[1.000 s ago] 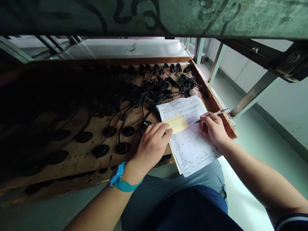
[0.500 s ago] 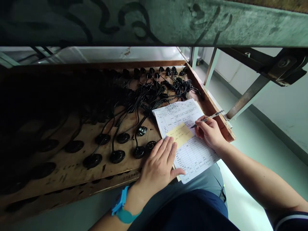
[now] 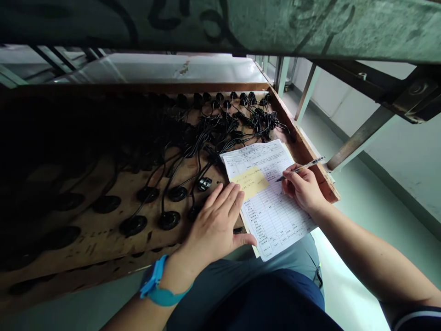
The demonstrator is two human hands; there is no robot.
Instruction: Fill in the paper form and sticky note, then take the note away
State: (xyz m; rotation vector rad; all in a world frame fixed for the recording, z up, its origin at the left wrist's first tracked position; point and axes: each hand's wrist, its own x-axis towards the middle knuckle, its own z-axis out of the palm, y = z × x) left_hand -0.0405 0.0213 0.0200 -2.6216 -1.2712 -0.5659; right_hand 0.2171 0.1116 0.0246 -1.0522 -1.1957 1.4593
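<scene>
My left hand (image 3: 213, 225) lies flat and open on the wooden board (image 3: 103, 234), fingertips touching the left edge of a printed form (image 3: 272, 207) that carries a yellow sticky note (image 3: 248, 182). The form rests on the board's right end and hangs over its front edge. My right hand (image 3: 303, 188) is closed on a clear pen (image 3: 303, 167), whose tip touches the form just right of the note. A blue band sits on my left wrist (image 3: 155, 285).
Several black round parts with tangled black cables (image 3: 213, 138) sit in holes across the board. A green metal beam (image 3: 220, 23) runs overhead, with slanted metal struts (image 3: 358, 138) at the right. My lap is below the form.
My left hand slid back from the yellow note to the form's left edge and flattened out. The right hand stayed on the form with the pen; the view shifted slightly.
</scene>
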